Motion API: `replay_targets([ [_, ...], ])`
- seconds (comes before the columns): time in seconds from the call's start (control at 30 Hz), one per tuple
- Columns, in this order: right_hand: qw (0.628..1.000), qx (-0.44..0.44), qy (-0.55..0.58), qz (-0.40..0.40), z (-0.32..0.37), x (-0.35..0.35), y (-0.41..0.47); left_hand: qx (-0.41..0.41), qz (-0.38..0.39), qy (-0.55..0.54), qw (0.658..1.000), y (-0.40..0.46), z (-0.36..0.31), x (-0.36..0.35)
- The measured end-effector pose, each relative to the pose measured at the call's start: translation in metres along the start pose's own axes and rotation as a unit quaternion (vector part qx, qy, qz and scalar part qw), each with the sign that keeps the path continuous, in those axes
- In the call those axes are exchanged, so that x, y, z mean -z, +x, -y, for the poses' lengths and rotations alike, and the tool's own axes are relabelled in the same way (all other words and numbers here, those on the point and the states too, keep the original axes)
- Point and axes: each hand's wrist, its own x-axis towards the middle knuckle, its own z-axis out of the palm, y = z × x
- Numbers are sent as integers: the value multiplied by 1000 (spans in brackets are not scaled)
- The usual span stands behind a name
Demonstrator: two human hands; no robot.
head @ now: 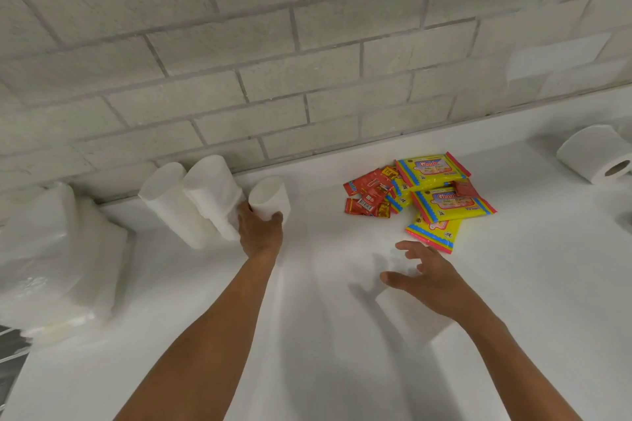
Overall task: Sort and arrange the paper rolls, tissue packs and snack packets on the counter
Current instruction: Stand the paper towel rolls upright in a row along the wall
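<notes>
A grey brick wall [239, 44] fills the upper half of the view, meeting a white tabletop [325, 335] that runs across the lower half.

At the far left of the tabletop lies a bulky clear plastic pack of white paper goods [58, 256], pushed against the wall. Just right of it stand two tall white paper rolls [191, 202] side by side, upright and touching each other, close to the wall. A shorter white roll [268, 196] stands upright just beside them on the right.

The left hand [260, 232] reaches forward and grips this shorter roll near its base, fingers [277, 217] and thumb curled round its lower part.

Well apart, at the far right edge, a toilet roll [596, 155] lies on its side with its cardboard core facing the camera.

Between the standing rolls and that toilet roll sits a loose heap: three yellow tissue packs [451, 202] with pink and blue edging, overlapping one another, one nearest the wall, one in the middle and one nearest the person. Small red snack packets [371, 196] are piled against their left side, and one more red packet rests on top of the middle pack.

The right hand [424, 278] hovers above the bare tabletop, just short of the nearest tissue pack, fingers spread wide and holding nothing.
</notes>
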Motion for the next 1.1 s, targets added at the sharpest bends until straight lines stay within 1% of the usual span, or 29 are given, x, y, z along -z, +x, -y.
replay_targets([
  [0.17, 997, -39, 6, 61, -8, 5, -3, -5, -12, 26, 1000, 4, 6, -5],
  [0.27, 995, -52, 9, 81, -8, 6, -4, -3, -11, 35, 999, 5, 8, -6],
  [0.37, 993, -70, 9, 89, -7, 6, -2, 4, -4, 39, 999, 4, 9, -7],
  [0.47, 993, -84, 16, 81, -7, 4, 0, 8, 7, 34, 999, -3, 14, -6],
  [0.63, 993, -90, 19, 78, -2, 2, 0, 7, 32, 15, 999, -16, 28, 1],
  [0.8, 993, -66, 58, 79, 7, -2, -2, 3, 67, -3, 998, -31, 39, 11],
  [0.9, 992, -32, 111, 57, 13, -2, -6, -27, 91, -17, 995, -50, 39, 17],
  [0.97, 986, -8, 161, 44, 18, -2, -10, -59, 112, -47, 991, -69, 37, 20],
  [1.03, 980, 19, 199, 27, 25, -2, -15, -93, 147, -85, 981, -90, 33, 25],
  [1.1, 975, 41, 218, 13, 30, -3, -18, -116, 202, -116, 966, -108, 31, 27],
])
